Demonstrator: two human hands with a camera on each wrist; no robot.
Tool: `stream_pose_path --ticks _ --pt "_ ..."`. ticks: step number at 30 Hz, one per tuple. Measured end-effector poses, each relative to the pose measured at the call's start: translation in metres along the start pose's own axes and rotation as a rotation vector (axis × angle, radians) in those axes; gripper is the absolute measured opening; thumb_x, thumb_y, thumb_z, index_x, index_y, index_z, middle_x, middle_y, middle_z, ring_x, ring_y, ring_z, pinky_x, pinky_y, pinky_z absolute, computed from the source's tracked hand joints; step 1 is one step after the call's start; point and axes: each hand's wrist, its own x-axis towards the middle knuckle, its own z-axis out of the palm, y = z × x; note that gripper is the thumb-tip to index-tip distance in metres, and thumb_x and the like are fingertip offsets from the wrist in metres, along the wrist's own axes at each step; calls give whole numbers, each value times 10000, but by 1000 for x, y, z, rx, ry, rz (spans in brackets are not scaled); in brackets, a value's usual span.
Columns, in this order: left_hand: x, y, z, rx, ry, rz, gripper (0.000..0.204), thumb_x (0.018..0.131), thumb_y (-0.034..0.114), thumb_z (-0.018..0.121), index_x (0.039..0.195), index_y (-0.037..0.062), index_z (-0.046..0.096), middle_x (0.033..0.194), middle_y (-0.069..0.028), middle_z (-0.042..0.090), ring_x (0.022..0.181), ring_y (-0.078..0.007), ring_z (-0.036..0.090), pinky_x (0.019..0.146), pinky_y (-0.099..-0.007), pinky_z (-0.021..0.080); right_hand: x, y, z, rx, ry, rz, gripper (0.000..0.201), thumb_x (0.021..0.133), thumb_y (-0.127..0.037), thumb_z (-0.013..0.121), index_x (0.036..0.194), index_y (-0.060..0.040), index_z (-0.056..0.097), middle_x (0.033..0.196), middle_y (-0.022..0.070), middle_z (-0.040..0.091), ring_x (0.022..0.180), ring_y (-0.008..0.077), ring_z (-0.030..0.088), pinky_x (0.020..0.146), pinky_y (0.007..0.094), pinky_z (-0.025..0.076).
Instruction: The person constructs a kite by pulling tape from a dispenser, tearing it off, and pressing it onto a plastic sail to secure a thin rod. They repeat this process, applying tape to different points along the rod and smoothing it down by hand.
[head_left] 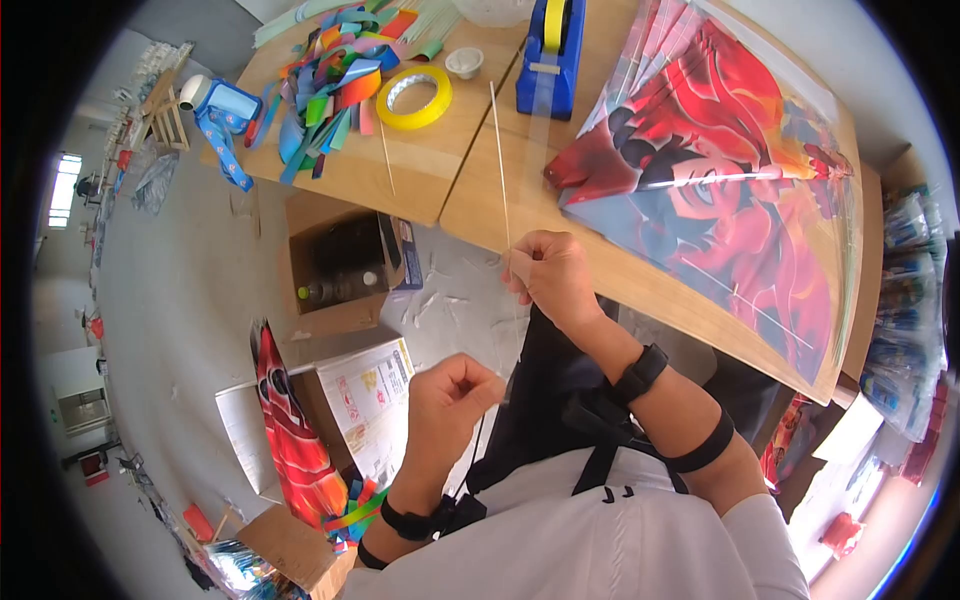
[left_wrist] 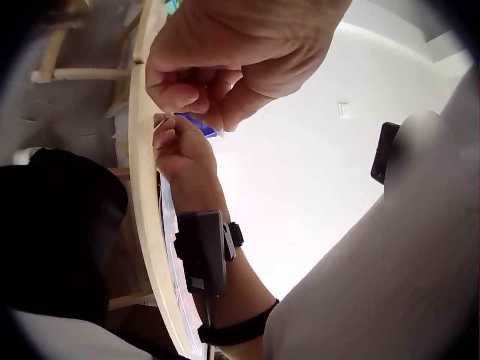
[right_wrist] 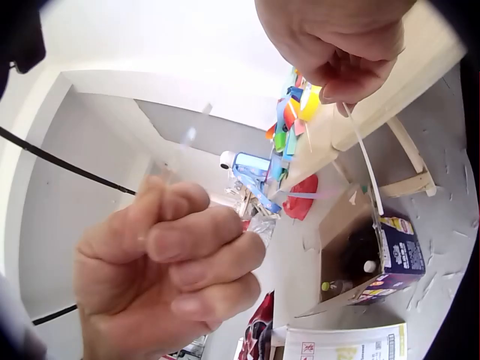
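My right hand point(head_left: 555, 280) pinches one end of a thin white stick point(head_left: 499, 165) just off the front edge of the table. The stick reaches away from me over the wood; in the right wrist view the stick point(right_wrist: 365, 154) leaves the fingertips and overlaps a carton. Lower and to the left, my left hand point(head_left: 450, 405) is held in the air before my lap, fingers curled and thumb against the index finger. Nothing shows between those fingers in the right wrist view. A blurred translucent sliver point(right_wrist: 190, 135) appears above that left hand point(right_wrist: 176, 262).
A blue tape dispenser point(head_left: 547, 80), a yellow tape roll point(head_left: 414, 97), colourful ribbons point(head_left: 340, 80) and a small white cup point(head_left: 464, 62) stand on the table point(head_left: 480, 215). Red printed film sheets point(head_left: 700, 190) cover its right side. Below is an open carton point(head_left: 340, 310) with bottles.
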Motion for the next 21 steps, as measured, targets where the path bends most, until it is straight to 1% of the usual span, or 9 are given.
stream_pose_path --ticks 3,8,9,11,15,17,18,20,21 --pt "-1 5 -8 -33 -21 20 87 771 33 659 729 -13 598 674 -35 600 597 -71 514 559 -202 391 21 -16 4 -189 51 -35 185 783 -24 571 620 61 557 545 110 586 467 142 587 427 262 486" --pt "-2 5 -23 -92 -60 67 55 793 -8 675 785 -22 622 714 -19 609 655 -62 552 620 -191 436 70 -11 1 -414 166 -190 150 722 24 559 584 83 561 489 191 554 446 273 609 454 352 499" --pt "-2 6 -25 -85 -52 55 55 792 -7 676 785 -21 623 712 -17 606 652 -62 550 619 -191 435 76 -8 1 -415 167 -194 150 722 24 559 584 83 561 489 191 554 446 273 609 454 352 499" --pt "-1 3 -27 -99 -51 59 57 790 -6 679 788 -21 624 712 -16 606 652 -63 550 618 -191 435 87 -3 -4 -582 138 -206 121 788 13 519 712 94 568 608 151 599 464 182 604 389 303 471" --pt "0 -1 -29 -114 -67 51 59 791 -6 681 791 -22 624 719 -18 608 654 -65 553 619 -189 437 88 -10 -13 -693 146 -326 137 818 17 501 718 82 569 618 144 601 462 189 602 385 289 467" --pt "1 -1 -29 -111 -90 60 58 792 -9 680 790 -24 624 722 -20 609 656 -67 554 621 -190 438 84 -32 -16 -123 212 -152 153 870 -24 501 767 56 582 677 124 614 528 187 616 438 272 481" --pt "1 -1 -29 -107 -106 61 56 794 -12 678 790 -26 624 726 -22 610 659 -68 556 622 -190 439 89 -35 -20 -124 217 -157 153 870 -24 501 767 56 582 677 124 614 528 187 616 438 272 481" --pt "0 -1 -28 -122 -116 58 54 795 -14 676 790 -29 624 726 -23 609 660 -70 556 623 -192 441 108 -46 -30 577 261 -72 133 844 -105 639 791 14 613 694 61 604 612 144 606 497 289 479" --pt "0 0 -28 -138 -122 51 53 797 -16 675 790 -31 624 726 -25 609 661 -72 557 623 -193 442 114 -56 -32 579 263 -78 133 844 -105 639 791 14 613 694 61 604 612 144 606 497 289 479"
